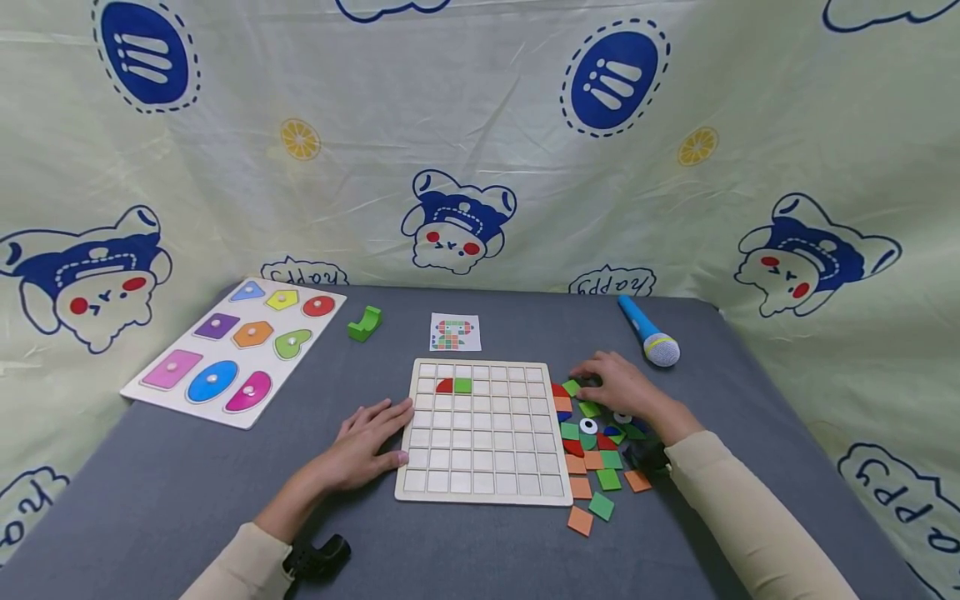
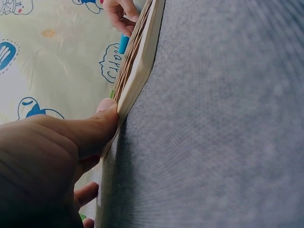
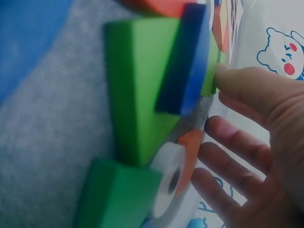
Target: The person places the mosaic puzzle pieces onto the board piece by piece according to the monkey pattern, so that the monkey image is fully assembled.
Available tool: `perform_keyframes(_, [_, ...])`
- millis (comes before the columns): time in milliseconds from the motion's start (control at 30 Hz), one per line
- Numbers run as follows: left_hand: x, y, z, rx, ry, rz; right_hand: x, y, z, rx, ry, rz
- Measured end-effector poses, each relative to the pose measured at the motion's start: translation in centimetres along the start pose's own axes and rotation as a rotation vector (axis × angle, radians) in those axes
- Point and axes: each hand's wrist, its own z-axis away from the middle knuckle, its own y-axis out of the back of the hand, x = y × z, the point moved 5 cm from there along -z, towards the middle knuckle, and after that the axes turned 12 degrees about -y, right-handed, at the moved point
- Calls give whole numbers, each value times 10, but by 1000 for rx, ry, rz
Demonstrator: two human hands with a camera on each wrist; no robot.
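A pale wooden grid board (image 1: 483,497) lies flat on the table. One red quarter-circle tile (image 1: 445,386) and a green square tile (image 1: 463,386) sit side by side in its second row. My left hand (image 1: 367,446) rests at the board's left edge, thumb and fingertips against the rim, fingers fairly straight. Over the loose tiles on the right, my right hand (image 1: 618,385) pinches a green tile (image 1: 572,388) between thumb and forefinger. In the right wrist view, its other fingers hang loosely near a white ring piece (image 3: 168,180) and a blue piece (image 3: 183,61).
Behind the board lies a small pattern card (image 1: 454,332). A shape puzzle board (image 1: 180,346) sits at the left, a green arch block (image 1: 365,324) beside it. At the back right is a blue toy microphone (image 1: 648,332). Orange tiles (image 1: 580,521) lie near the board's right corner.
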Motion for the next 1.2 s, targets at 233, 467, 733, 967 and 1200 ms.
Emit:
perform_keyframes(233, [1, 0, 0, -7, 3, 4, -1, 0, 1, -6, 16, 9])
perform_keyframes(467, [1, 1, 1, 2, -7, 11, -1, -1, 0, 9, 27, 27])
perform_keyframes(733, [1, 1, 1, 3, -12, 7, -2, 1, 2, 19, 15, 23])
perform_keyframes(967, [2, 2, 1, 10, -19, 3, -19, 10, 8, 85, 37, 13])
perform_keyframes(1200, [3, 3, 2, 8, -20, 5, -55, 9, 11, 98, 77, -21])
